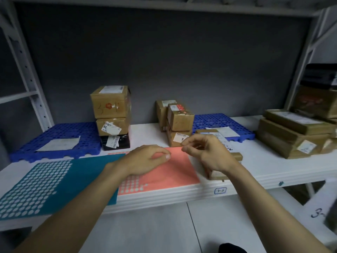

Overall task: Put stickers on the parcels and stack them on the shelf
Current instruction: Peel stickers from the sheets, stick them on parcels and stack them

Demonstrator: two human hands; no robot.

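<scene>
A pink sticker sheet (pixel 173 172) lies on the white shelf (pixel 264 168), with a few round stickers left at its near left corner. My left hand (pixel 145 159) rests on the sheet with loosely curled fingers and nothing visible in them. My right hand (pixel 206 152) pinches thumb and forefinger together at the sheet's far right corner; what sits between the fingertips is too small to tell. A flat cardboard parcel (pixel 235 157) lies partly hidden under my right hand. A teal sticker sheet (pixel 54 183) with many white dots lies to the left.
Parcel stacks stand behind: a tall one (pixel 111 114) at the left, a smaller one (pixel 176 123) in the middle, flat boxes (pixel 295 136) at the right. Two blue perforated pallets (pixel 60 139) (pixel 222 123) lie along the back. Shelf uprights frame both sides.
</scene>
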